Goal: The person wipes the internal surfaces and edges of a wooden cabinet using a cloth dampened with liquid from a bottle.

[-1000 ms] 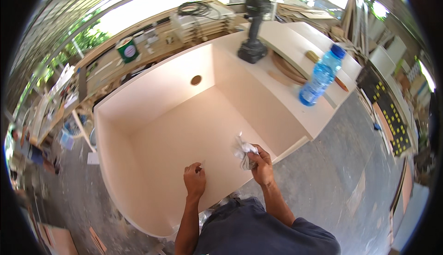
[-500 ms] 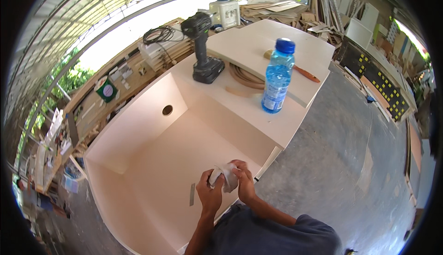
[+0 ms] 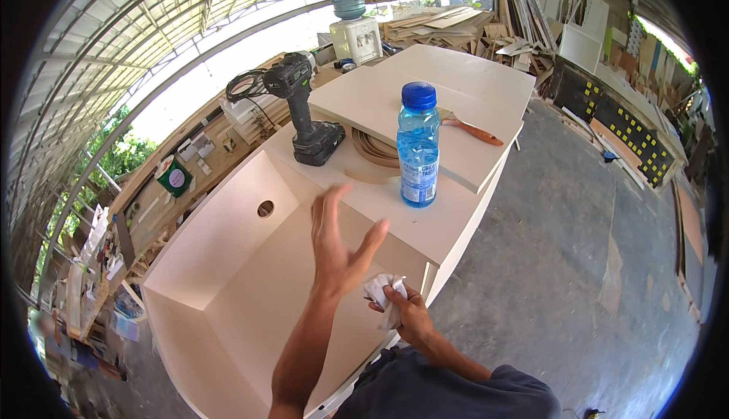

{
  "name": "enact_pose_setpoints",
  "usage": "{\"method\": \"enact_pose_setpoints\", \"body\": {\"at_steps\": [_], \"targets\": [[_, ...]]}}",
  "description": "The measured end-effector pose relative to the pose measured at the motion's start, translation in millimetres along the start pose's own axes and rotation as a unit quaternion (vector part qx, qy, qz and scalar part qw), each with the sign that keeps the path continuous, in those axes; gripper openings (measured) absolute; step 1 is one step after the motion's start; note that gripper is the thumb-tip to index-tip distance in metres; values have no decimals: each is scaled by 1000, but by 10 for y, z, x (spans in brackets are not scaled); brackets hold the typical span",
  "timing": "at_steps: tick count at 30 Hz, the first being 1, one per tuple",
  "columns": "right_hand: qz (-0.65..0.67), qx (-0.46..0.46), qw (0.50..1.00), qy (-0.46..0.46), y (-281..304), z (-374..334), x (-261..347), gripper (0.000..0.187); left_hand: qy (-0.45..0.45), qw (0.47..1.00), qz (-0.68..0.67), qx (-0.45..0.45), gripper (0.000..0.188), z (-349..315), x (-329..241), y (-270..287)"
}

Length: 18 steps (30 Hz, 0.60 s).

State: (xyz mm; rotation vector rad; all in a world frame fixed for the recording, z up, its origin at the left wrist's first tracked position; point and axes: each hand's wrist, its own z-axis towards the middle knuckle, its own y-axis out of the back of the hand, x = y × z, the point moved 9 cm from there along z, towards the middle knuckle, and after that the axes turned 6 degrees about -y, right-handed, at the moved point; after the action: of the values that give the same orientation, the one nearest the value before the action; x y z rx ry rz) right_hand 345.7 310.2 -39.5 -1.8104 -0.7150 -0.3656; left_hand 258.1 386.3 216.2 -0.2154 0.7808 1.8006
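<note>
My left hand reaches forward over the open white cabinet box, fingers spread and holding nothing. Its fingertips are short of a blue plastic bottle that stands upright with its cap on. Lower down, my right hand is closed round a crumpled white cloth or tissue; I cannot tell which. Left of the bottle a black cordless drill stands on its battery on the cabinet's white panel. Between them lies a coil of brown edging strip.
A paintbrush with an orange handle rests on a raised white panel. A workbench with a green can runs along the left. Behind are a water dispenser and stacked boards. Grey floor extends right.
My left hand has let go of the crumpled white material and moved up and forward, opening toward the bottle. My right hand keeps the material. The view has shifted slightly.
</note>
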Motion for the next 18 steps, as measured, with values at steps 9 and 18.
{"method": "enact_pose_setpoints", "body": {"at_steps": [9,18], "targets": [[136,76,985,-72,-317,16,-5,49,64,972,-220,56,67,996,-47,-880],[152,170,970,-86,-537,49,17,51,52,983,-152,-88,49,536,-339,734]]}}
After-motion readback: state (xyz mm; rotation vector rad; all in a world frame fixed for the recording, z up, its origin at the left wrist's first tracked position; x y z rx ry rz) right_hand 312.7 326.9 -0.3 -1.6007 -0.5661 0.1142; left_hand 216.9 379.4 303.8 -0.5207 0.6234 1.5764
